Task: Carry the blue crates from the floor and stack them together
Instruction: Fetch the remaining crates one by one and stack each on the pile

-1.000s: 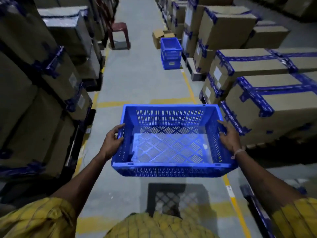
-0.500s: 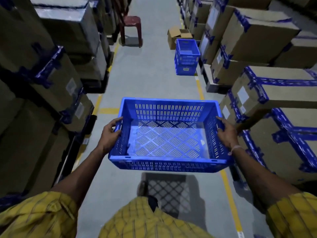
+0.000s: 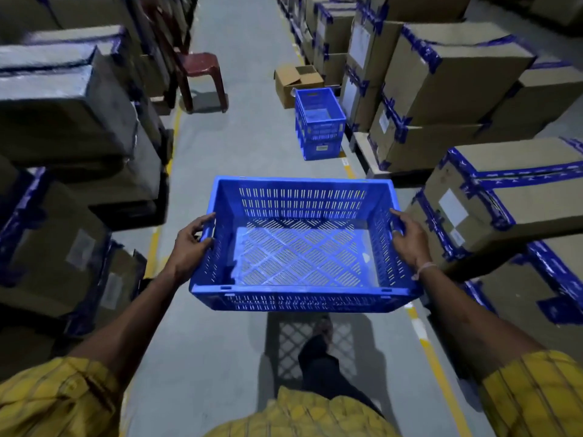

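I hold an empty blue slotted crate (image 3: 303, 247) level in front of me, above the grey aisle floor. My left hand (image 3: 189, 246) grips its left side wall at the handle slot. Gripping the right side wall is my right hand (image 3: 410, 242), fingers curled over the rim. Farther up the aisle, on the right side, a stack of blue crates (image 3: 319, 123) stands on the floor next to the cardboard boxes.
Taped cardboard boxes (image 3: 492, 197) on pallets line both sides of the narrow aisle. A dark red plastic chair (image 3: 202, 78) stands at the far left, and an open cardboard box (image 3: 296, 82) sits behind the crate stack. Yellow lines run along the floor.
I have walked forward along the aisle with the crate held in both hands. The crate stack, the chair and the open box appear closer and larger.
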Demonstrator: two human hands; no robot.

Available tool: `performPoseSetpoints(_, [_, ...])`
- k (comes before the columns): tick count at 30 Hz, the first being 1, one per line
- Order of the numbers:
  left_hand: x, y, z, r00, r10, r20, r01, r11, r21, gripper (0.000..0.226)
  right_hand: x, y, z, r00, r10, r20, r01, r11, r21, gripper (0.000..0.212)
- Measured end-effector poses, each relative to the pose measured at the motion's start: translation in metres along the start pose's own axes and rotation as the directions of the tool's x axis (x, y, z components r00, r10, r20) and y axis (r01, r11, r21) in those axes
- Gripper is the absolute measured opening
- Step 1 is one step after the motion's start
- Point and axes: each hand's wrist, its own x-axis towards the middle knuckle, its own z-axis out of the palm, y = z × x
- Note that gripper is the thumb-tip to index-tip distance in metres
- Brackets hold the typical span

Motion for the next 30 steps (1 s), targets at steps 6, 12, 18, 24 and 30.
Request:
performPoseSetpoints(6, [0.143, 0.013, 0.033, 1.000, -0.001, 0.017, 0.001, 0.999, -0.037, 0.068, 0.150, -0.011, 0.039, 1.000, 0.019, 0.019, -0.019, 0.999, -0.025, 0.055])
performPoseSetpoints(12, [0.271, 0.045, 0.045, 1.000, -0.026, 0.007, 0.026, 0.999, -0.038, 0.067, 0.285, -0.056, 0.062, 0.999, 0.031, 0.041, -0.030, 0.999, -0.026, 0.054])
performPoseSetpoints(18, [0.378, 0.058, 0.044, 0.998, -0.037, -0.046, 0.034, 0.998, -0.056, 0.065, 0.398, -0.106, 0.094, 0.997, -0.009, 0.078, 0.008, 1.000, 0.006, 0.053])
performPoseSetpoints(24, [0.506, 0.053, 0.030, 0.997, -0.069, -0.032, 0.065, 0.993, -0.103, 0.063, 0.510, -0.146, 0.157, 0.995, -0.006, 0.100, 0.008, 1.000, -0.010, 0.053])
performPoseSetpoints(30, [0.657, 0.052, 0.001, 0.997, -0.078, -0.016, 0.077, 0.993, -0.085, 0.065, 0.611, -0.196, 0.232, 0.997, 0.017, 0.077, -0.015, 0.999, -0.031, 0.055])
